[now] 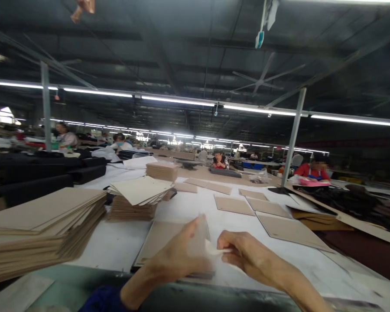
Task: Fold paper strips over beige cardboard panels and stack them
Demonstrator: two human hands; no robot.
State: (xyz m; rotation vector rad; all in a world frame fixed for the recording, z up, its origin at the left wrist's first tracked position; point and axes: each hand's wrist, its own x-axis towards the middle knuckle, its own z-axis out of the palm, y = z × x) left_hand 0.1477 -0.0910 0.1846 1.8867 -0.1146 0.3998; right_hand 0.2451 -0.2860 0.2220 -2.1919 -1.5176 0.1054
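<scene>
My left hand (178, 253) is stretched over a beige board (160, 238) with a dark edge at the front of the table. Its fingers look spread apart, though motion blurs their tips. Just to its right, my right hand (243, 253) is closed, thumb and fingers pinching a thin white strip (212, 248) that looks like paper or tape. The strip's left end reaches towards my left fingers; whether they touch it I cannot tell. Part of the board is hidden beneath my left hand.
Tall stacks of beige boards (45, 212) and cream sheets (139, 188) stand at left. Several flat boards (292, 229) lie across the white tabletop (227, 223). Dark fabric rolls (39, 184) are further left. A metal post (294, 138) rises at right, and people work beyond.
</scene>
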